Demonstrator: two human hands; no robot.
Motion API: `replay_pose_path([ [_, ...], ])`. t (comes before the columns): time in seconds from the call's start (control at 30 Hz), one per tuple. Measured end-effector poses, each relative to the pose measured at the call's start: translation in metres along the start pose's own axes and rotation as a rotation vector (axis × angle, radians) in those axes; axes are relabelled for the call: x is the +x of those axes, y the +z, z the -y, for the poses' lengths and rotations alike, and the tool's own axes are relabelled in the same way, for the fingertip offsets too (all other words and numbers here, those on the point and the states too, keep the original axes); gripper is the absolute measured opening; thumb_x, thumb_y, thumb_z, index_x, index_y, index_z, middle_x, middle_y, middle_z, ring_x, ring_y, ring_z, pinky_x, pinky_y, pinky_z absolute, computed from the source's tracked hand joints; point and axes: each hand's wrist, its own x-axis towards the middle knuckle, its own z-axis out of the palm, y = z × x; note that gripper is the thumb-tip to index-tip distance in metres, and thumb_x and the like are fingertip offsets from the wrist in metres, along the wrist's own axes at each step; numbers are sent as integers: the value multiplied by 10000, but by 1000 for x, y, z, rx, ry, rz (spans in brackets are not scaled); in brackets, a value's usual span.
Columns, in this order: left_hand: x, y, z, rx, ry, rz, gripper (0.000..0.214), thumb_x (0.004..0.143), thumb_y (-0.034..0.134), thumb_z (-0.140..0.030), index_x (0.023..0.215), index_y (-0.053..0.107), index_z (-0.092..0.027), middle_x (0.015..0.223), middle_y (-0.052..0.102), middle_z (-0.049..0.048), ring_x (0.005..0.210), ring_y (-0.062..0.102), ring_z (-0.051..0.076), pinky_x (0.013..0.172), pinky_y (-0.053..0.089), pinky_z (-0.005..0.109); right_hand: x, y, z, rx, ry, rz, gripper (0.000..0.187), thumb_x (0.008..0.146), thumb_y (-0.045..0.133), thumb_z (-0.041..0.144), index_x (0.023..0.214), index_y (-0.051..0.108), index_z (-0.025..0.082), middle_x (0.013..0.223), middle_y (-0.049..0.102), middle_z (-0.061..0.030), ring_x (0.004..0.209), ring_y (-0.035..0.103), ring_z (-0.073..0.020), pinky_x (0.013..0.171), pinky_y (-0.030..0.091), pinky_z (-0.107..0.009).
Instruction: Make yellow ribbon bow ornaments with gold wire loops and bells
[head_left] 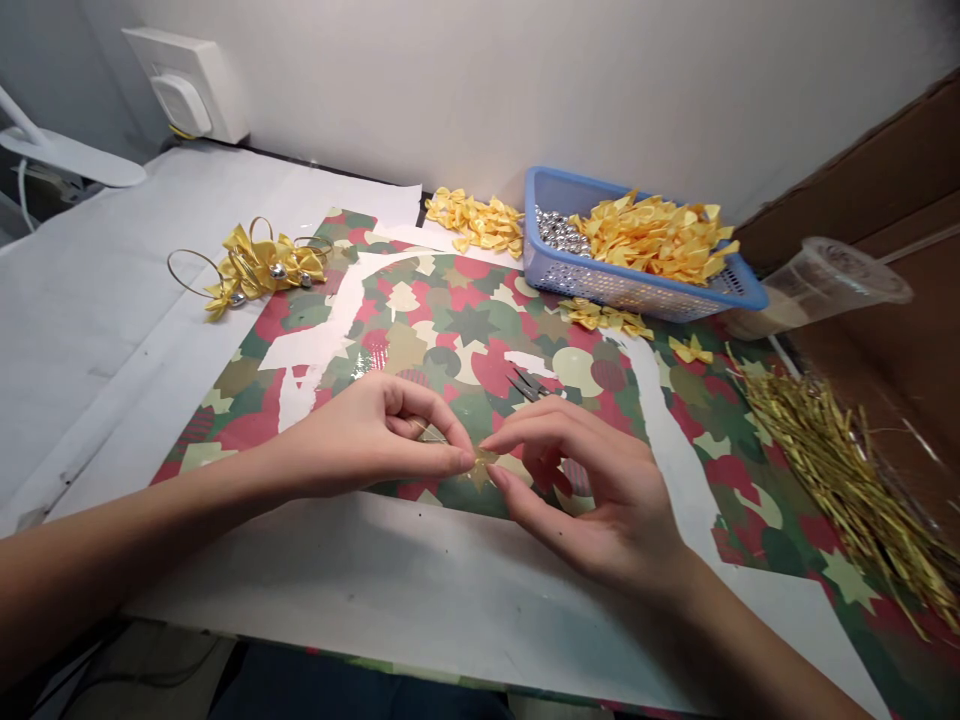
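My left hand [375, 432] and my right hand [592, 490] meet over the patterned red and green paper [450, 340] at the table's middle. Both hands pinch at the same small spot, fingertips almost touching. Between them is a thin gold wire [431, 432] and what looks like a tiny yellow piece, too small to make out. A pair of small grey snips [529, 383] lies on the paper just beyond my right hand.
A blue basket [570, 272] holds yellow bows [652, 235] and silver beads [559, 232]. More bows lie behind it and in front. Finished bows with gold rings [255, 265] sit at the left. Gold twist ties [840, 460] and a plastic cup [825, 285] are at the right.
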Motion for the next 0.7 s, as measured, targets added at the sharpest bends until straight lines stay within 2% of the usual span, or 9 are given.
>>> replay_pose_path([
  [0.2,0,1,-1,-13,-29,33,183,697,691,-334,731,685,-155,428,375,-64,425,316,64,417,227,173,0,-1,0,22,-13,26,112,835,594,86,879,634,181,786,616,-33,510,460,-78,406,385,-208],
  [0.47,1,1,-1,3,-27,14,186,684,698,-335,715,686,-152,420,375,-64,408,266,54,402,215,172,2,-2,2,6,11,19,96,849,570,110,857,612,197,742,614,-17,495,469,-87,393,372,-219],
  [0.57,0,1,-1,4,-23,3,192,680,701,-339,708,685,-150,417,380,-62,407,244,52,402,198,178,1,-2,2,2,100,18,81,849,552,139,886,590,200,678,563,10,479,454,-89,391,353,-221],
  [0.7,-1,1,-2,-6,-25,9,180,681,695,-330,719,688,-154,432,403,-55,421,276,61,418,221,185,-1,0,1,60,275,97,75,829,555,163,892,556,204,602,440,64,435,398,-71,375,310,-205],
])
